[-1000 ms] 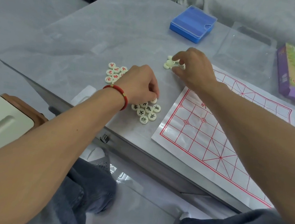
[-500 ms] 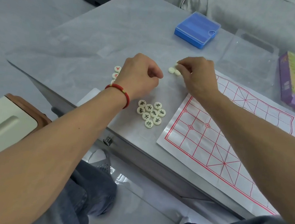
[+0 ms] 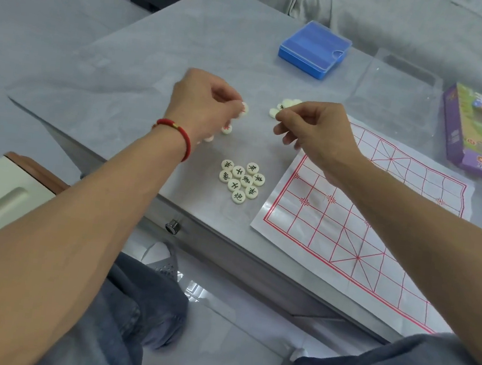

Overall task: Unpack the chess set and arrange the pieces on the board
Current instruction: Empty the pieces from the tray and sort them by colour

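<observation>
- Sorting seems to be the step in hand: at the left of centre the left hand (image 3: 205, 100), with a red bracelet (image 3: 176, 134) at its wrist, pinches a pale red-marked piece (image 3: 244, 110) between curled fingertips, lifted above the grey table (image 3: 145, 60).
- Just under that hand lie a few more red-marked pieces (image 3: 226, 128), mostly hidden by the palm, so their number cannot be told.
- Below them, at the middle of the frame, a tight cluster of black-marked pieces (image 3: 241, 181) rests face up on the table, close to the board's left edge but not on it.
- Right of centre, the right hand (image 3: 314, 130) has its fingers curled with thumb and forefinger together; whether a piece sits in that pinch cannot be told.
- Just beyond its fingertips lies a small unsorted heap of pieces (image 3: 287, 105), most face down.
- Spreading over the right half of the frame, the paper board (image 3: 364, 226) lies flat with its red grid bare; no piece stands on it.
- Toward the upper right sit a blue plastic case (image 3: 313, 49), a clear lid (image 3: 400, 89) and, at the edge, a purple box (image 3: 480, 131).
- Judged from this, unpacking looks finished and sorting by colour nearly so, while the whole arranging on the board is left.
</observation>
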The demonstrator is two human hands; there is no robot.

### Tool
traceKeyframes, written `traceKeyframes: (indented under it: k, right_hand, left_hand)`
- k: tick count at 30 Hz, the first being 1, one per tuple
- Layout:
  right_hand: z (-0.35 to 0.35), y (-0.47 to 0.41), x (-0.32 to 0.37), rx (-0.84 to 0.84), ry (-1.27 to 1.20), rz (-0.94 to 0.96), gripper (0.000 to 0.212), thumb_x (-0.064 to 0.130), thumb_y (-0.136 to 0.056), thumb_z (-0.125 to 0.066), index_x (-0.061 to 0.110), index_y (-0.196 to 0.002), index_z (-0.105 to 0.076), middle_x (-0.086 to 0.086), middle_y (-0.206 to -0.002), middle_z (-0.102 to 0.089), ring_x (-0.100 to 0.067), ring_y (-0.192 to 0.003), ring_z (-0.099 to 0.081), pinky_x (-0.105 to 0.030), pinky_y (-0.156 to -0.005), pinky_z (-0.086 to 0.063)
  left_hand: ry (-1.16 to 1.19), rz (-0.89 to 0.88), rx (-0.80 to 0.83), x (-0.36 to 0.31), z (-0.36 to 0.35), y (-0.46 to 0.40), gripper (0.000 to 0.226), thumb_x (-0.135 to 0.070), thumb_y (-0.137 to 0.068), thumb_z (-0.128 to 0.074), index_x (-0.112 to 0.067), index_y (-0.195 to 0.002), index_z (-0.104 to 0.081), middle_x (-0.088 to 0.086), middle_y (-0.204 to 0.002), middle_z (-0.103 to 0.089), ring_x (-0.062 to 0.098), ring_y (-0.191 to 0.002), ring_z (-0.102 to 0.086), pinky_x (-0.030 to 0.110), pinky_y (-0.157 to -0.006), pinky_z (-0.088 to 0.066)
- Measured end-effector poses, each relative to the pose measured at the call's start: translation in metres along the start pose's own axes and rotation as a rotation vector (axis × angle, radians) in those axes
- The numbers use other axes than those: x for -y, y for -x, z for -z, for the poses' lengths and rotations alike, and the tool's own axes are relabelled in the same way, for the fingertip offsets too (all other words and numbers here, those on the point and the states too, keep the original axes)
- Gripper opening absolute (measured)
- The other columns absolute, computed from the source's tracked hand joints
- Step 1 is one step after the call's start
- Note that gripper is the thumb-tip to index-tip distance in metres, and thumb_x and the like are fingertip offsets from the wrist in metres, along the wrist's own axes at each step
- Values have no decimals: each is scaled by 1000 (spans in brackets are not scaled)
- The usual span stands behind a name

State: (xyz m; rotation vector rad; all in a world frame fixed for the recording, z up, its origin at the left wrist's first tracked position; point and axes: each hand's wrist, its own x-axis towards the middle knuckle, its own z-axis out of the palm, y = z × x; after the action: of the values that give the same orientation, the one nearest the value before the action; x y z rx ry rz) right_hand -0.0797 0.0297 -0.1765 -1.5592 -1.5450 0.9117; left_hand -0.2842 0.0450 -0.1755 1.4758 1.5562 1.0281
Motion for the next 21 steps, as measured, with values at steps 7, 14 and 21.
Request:
traceKeyframes:
  k: [7,14,21]
  right_hand:
    - [7,-12,-22,-124,447,67,20,25,-94,-58,21,-103,-76,7,-92,-75,-13,-90,-69,-36,-90,-57]
    - [8,-15,-26,-157,556,88,23,24,-94,-55,21,-102,-76,5,-94,-73,-19,-92,-65,-43,-89,-56]
    - [5,-24,-31,-44,787,166,30,29,-97,-59,24,-126,-66,-3,-112,-65,-25,-105,-59,-40,-86,-50]
  left_hand:
    - [-389,4,-38,17,34,-10,8,-20,-80,-76,-20,-86,-81,0,-82,-75,11,-87,-67,23,-82,-53]
    - [-463,-141,-68,12,7,-15,12,-16,-81,-68,-21,-80,-79,-5,-75,-70,20,-90,-65,30,-79,-54]
    - [-568,-61,-133,18,-14,-39,11,-18,-79,-70,-23,-81,-79,2,-84,-72,30,-105,-58,37,-79,-56]
